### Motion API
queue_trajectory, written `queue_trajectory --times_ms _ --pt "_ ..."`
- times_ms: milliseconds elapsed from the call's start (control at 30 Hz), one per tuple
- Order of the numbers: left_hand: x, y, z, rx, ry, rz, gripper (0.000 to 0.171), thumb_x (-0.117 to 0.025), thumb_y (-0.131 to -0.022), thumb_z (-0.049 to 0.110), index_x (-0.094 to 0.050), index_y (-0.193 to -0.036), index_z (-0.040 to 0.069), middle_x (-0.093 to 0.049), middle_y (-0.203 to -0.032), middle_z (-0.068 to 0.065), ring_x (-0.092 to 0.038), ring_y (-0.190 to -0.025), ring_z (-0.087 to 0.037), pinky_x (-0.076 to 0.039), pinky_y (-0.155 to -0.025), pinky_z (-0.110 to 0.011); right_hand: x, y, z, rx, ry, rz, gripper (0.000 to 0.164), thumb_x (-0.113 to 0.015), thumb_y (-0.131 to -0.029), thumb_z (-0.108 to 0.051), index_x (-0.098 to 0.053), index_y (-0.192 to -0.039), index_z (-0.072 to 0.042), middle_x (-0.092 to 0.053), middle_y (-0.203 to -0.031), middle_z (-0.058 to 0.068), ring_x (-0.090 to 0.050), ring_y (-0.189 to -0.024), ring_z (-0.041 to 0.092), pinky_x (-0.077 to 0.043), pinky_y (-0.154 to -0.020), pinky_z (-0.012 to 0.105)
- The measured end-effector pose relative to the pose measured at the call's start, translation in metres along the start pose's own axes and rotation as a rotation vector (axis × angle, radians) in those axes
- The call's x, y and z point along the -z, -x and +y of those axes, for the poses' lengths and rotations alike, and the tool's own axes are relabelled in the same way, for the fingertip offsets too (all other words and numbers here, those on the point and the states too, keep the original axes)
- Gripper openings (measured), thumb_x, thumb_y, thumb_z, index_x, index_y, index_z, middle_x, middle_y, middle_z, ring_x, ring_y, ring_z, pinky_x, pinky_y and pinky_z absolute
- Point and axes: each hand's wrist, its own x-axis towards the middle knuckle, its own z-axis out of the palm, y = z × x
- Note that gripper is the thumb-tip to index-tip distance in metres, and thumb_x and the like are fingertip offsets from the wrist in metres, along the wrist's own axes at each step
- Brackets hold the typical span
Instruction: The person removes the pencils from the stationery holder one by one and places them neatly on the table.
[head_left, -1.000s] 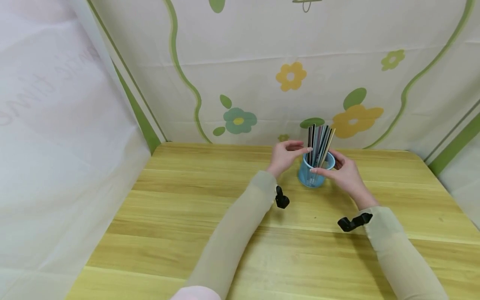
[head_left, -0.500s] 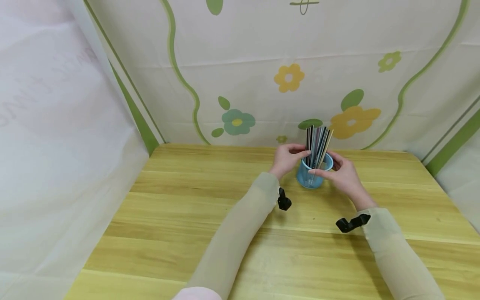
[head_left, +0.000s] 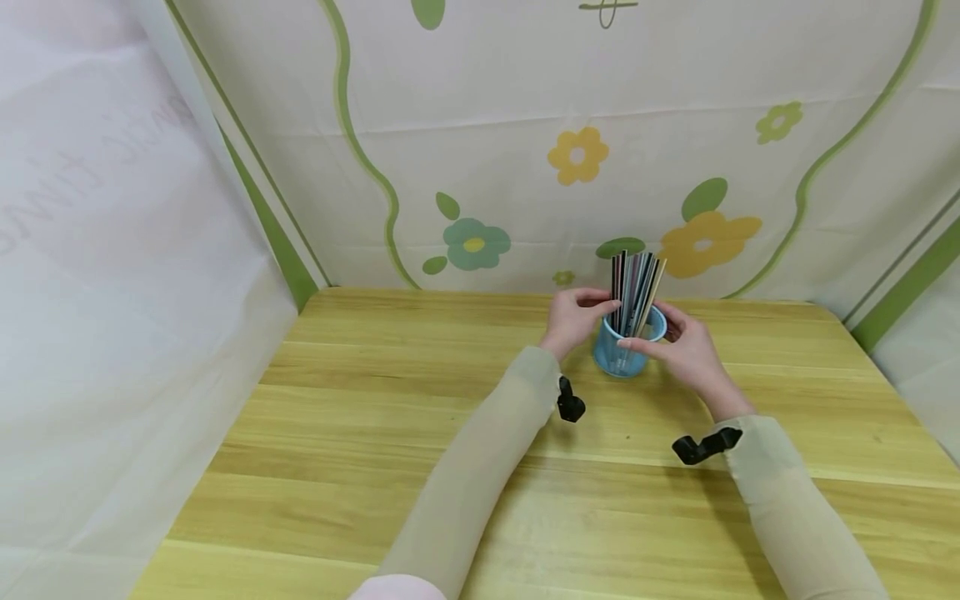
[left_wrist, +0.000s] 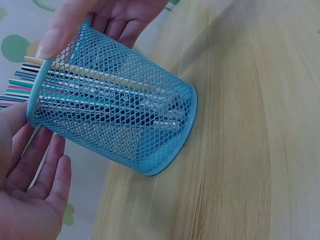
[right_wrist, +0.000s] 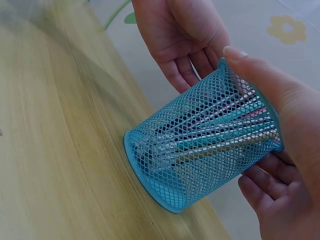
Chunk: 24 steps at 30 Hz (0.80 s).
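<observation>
One blue mesh cup [left_wrist: 115, 100] between left fingers [left_wrist: 31, 165] and right fingers [right_wrist: 267, 182]

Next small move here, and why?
Probably ease the left hand off the blue mesh cup first: the cup looks upright on the wooden tabletop, the thin sticks lean inside, and the right hand at the rim should steady it.

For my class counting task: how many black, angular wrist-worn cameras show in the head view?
2: the left camera at the beige fabric left cuff, near the left hand; the right camera at the matching right cuff, near the right hand. None seems hidden.
</observation>
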Motion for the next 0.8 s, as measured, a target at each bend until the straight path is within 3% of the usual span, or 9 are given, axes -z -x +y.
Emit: queue_trajectory --times_ms 167,500,800 --pt "0.004 0.001 0.003 -0.020 0.037 0.005 0.017 -0.082 -0.089 0.030 -0.080 -0.102 0.018 -0.073 -0.095 0.013 -0.066 -0.089 -0.003 -0.056 -0.077 -0.021 0.000 -0.001 -0.001 -0.006 0.004 -0.004 0.094 -0.083 -0.087 -0.038 -0.033 -0.158 -0.003 -0.046 -0.151 0.022 -0.048 -0.134 0.041 -0.041 -0.109 0.056" --pt "0.016 -0.003 0.022 -0.143 0.126 0.044 0.021 -0.084 -0.087 0.030 -0.081 -0.101 0.015 -0.074 -0.094 0.011 -0.067 -0.088 -0.005 -0.057 -0.077 -0.021 0.000 -0.001 0.001 -0.001 0.010 -0.003 0.095 -0.084 -0.087 -0.037 -0.032 -0.158 -0.001 -0.044 -0.151 0.024 -0.047 -0.135 0.041 -0.039 -0.110 0.055" --pt "0.031 -0.003 0.049 -0.225 0.414 0.069 0.019 -0.083 -0.087 0.012 -0.078 -0.102 0.003 -0.075 -0.090 -0.003 -0.074 -0.078 -0.020 -0.062 -0.075 -0.033 0.001 0.000 0.000 -0.016 0.006 -0.007 0.097 -0.084 -0.086 -0.038 -0.030 -0.159 -0.002 -0.044 -0.152 0.023 -0.046 -0.136 0.041 -0.039 -0.110 0.055"
